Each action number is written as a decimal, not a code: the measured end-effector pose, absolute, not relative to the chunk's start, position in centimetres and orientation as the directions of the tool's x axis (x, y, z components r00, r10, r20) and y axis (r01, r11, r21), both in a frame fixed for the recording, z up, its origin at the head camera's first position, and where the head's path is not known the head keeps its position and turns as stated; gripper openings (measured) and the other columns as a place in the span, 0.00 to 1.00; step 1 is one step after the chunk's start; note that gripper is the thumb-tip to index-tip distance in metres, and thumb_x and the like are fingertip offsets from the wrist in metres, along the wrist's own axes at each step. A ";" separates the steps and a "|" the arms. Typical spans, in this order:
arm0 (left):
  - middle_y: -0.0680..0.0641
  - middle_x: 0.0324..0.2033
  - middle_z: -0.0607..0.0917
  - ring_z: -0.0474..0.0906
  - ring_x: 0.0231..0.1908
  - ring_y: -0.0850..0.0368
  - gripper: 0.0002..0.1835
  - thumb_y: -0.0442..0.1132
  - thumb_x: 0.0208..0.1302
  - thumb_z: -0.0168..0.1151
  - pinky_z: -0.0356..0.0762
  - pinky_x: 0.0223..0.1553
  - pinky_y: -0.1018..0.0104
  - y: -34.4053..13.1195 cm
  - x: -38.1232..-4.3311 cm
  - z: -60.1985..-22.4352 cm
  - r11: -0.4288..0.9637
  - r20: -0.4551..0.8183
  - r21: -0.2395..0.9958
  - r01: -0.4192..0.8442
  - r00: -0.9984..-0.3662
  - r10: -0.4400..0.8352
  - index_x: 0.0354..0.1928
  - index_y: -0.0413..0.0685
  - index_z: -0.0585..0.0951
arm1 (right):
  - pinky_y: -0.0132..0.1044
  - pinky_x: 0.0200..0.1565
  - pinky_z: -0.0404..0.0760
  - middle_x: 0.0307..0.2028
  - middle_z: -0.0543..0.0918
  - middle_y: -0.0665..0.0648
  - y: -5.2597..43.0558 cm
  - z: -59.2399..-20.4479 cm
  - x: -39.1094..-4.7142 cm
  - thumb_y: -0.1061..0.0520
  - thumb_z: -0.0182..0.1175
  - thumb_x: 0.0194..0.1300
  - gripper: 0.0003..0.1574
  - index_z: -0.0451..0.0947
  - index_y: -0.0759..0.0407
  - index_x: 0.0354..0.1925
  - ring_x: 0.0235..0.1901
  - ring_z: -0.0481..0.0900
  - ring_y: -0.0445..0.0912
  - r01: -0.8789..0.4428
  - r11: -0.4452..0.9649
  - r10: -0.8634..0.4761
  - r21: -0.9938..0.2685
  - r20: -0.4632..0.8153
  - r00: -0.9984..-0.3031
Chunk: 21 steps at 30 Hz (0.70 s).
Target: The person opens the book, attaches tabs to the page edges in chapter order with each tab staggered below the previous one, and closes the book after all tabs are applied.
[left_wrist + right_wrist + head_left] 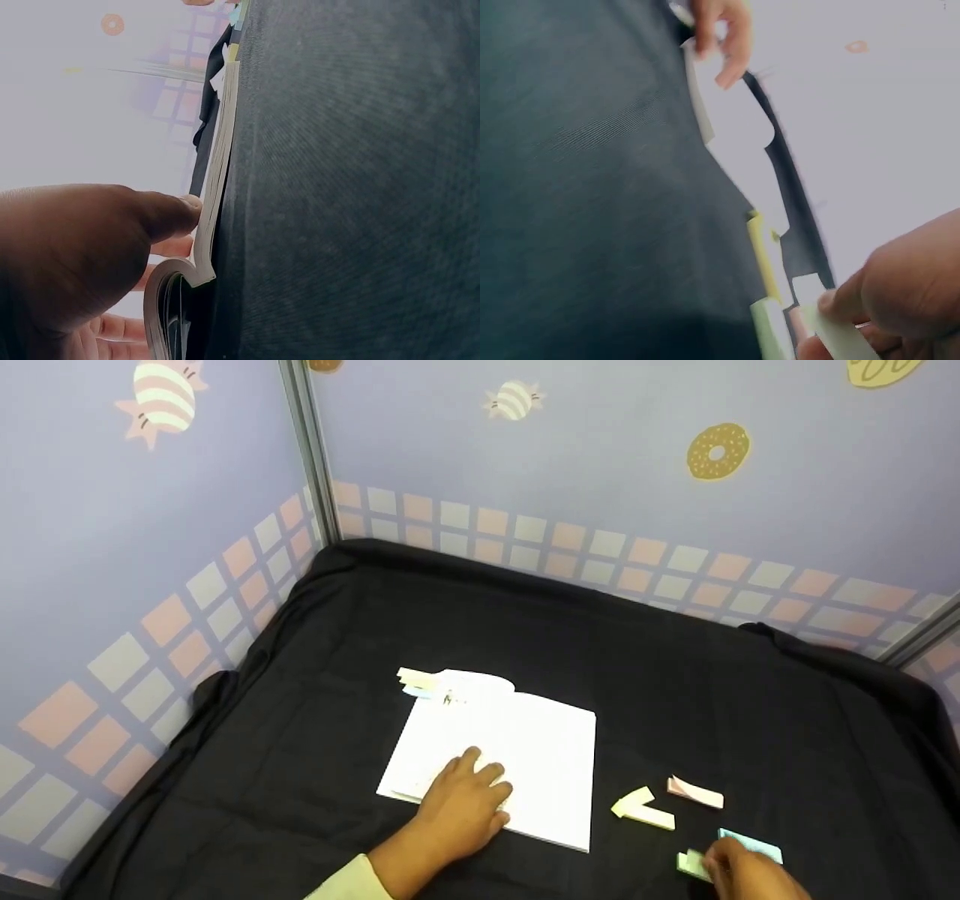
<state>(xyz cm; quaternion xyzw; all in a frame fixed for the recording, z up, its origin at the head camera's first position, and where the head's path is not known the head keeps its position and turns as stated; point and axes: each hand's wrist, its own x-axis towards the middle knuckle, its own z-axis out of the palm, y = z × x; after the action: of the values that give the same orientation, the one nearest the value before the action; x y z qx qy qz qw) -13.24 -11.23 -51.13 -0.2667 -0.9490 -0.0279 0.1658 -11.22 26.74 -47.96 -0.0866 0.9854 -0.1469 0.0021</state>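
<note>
Black cloth (600, 652), apparently metal post (309, 450)

No text, label, brand or number can be read in any of the three views. The open book (551, 769) bears a small cluster of dark marks (453, 699) near the upper left of its spread (print or a picture, too small to tell), while much of the paper around it is bleached white by glare. In both wrist views the book appears edge-on or washed out, and any lettering is illegible.
</note>
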 end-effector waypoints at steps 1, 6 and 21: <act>0.53 0.44 0.78 0.67 0.51 0.44 0.15 0.56 0.53 0.64 0.71 0.46 0.52 -11.2 -13.3 -51.1 0.855 0.332 -0.036 0.518 -0.800 0.499 0.37 0.57 0.81 | 0.43 0.25 0.71 0.23 0.77 0.47 26.5 -47.6 -11.3 0.60 0.64 0.57 0.08 0.74 0.50 0.32 0.23 0.73 0.44 -0.183 0.936 -0.168 -0.300 0.078 -0.983; 0.53 0.42 0.78 0.68 0.48 0.45 0.14 0.55 0.52 0.65 0.71 0.44 0.53 -11.1 -13.2 -51.2 0.853 0.341 -0.039 0.520 -0.796 0.501 0.35 0.56 0.81 | 0.49 0.35 0.74 0.32 0.83 0.46 24.6 -47.8 -14.0 0.63 0.66 0.55 0.15 0.80 0.49 0.41 0.33 0.77 0.47 -0.349 0.868 -0.219 -0.354 0.359 -0.907; 0.53 0.42 0.77 0.68 0.48 0.45 0.15 0.56 0.52 0.65 0.70 0.43 0.54 -11.0 -13.4 -51.2 0.858 0.311 -0.049 0.512 -0.808 0.500 0.37 0.56 0.81 | 0.40 0.36 0.74 0.30 0.80 0.45 18.9 -50.8 -23.6 0.51 0.59 0.64 0.03 0.79 0.46 0.35 0.30 0.76 0.42 -0.215 0.780 -0.255 -0.588 0.016 -0.967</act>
<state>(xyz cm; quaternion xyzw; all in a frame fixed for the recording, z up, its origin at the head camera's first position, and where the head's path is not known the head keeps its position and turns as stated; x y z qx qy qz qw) -13.42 -11.04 -51.16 -0.2660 -0.9507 -0.0187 0.1586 -23.56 18.88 -50.78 -0.1246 0.9428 -0.3075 0.0321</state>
